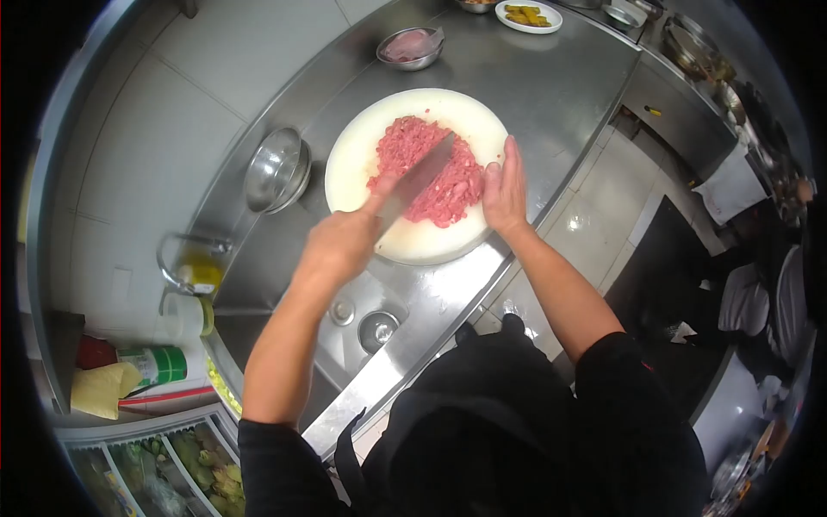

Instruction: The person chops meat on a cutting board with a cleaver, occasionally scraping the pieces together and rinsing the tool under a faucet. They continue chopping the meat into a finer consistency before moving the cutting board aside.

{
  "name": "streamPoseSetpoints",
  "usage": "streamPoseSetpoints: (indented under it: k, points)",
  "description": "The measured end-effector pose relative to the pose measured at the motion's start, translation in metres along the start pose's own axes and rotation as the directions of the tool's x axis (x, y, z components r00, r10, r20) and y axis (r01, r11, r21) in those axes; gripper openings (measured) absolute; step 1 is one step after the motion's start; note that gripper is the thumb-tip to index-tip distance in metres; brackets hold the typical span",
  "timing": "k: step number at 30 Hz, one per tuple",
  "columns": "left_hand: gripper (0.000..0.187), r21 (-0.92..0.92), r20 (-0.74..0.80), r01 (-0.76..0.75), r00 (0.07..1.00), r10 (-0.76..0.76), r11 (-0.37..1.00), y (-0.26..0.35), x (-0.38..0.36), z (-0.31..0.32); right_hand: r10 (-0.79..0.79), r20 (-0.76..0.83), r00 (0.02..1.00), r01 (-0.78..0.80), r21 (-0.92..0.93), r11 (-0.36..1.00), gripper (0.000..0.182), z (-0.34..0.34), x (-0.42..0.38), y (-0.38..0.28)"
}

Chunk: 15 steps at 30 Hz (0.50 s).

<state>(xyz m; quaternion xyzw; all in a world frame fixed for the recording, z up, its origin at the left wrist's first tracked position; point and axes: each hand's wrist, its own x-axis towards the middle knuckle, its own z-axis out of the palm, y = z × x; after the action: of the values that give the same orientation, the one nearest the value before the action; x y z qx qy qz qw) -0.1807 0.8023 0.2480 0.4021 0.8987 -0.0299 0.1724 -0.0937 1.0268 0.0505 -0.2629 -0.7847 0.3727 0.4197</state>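
Observation:
A round white cutting board lies on the steel counter with a spread of minced raw meat on it. My left hand is closed round the handle of a kitchen knife, one finger stretched along the blade. The blade lies slantwise over the meat, its tip toward the upper right; the handle is mostly hidden in my fist. At the board's right edge, my right hand is open, fingers straight and thumb slightly apart. It appears to rest against the rim and holds nothing.
Stacked metal bowls stand left of the board. Beyond it are a metal bowl of pale meat and a white plate with yellow pieces. A sink with a faucet lies to the near left. The counter's front edge runs before me.

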Motion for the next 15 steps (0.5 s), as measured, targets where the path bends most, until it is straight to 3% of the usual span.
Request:
streamPoseSetpoints:
  k: [1, 2, 5, 6, 8, 11, 15]
  points:
    - [0.061, -0.036, -0.013, 0.009, 1.000, -0.009, 0.999, 0.004, -0.009, -0.012, -0.013, -0.001, 1.000, 0.013, 0.008, 1.000, 0.077, 0.000, -0.002, 0.001]
    - [0.064, -0.188, -0.087, 0.037, 0.995, -0.054, 0.981, 0.003, -0.011, -0.009, -0.031, 0.000, 1.000, 0.031, 0.018, 0.999, 0.077, 0.000, -0.002, 0.003]
    - [0.064, 0.049, -0.031, 0.056, 0.998, -0.054, 0.997, 0.002, 0.006, 0.032, -0.009, 0.019, 1.000, 0.007, 0.101, 0.995, 0.079, -0.002, -0.002, 0.006]
    - [0.062, 0.055, 0.013, 0.011, 1.000, -0.012, 0.998, 0.005, 0.009, 0.037, 0.069, 0.043, 0.997, -0.078, 0.282, 0.956, 0.081, -0.004, -0.003, 0.011]
    - [0.063, 0.010, -0.041, 0.028, 0.999, -0.027, 1.000, 0.012, -0.004, 0.017, 0.194, 0.110, 0.975, -0.220, 0.604, 0.766, 0.085, -0.013, 0.009, 0.022]
    - [0.064, -0.030, -0.219, -0.025, 0.976, 0.017, 0.999, 0.010, -0.031, 0.015, 0.402, 0.098, 0.910, -0.351, 0.698, 0.624, 0.084, -0.056, 0.010, 0.012]
    - [0.066, -0.023, -0.403, -0.124, 0.910, 0.104, 0.992, 0.012, -0.071, 0.061, 0.524, 0.112, 0.844, -0.475, 0.610, 0.634, 0.086, -0.072, -0.010, 0.052]
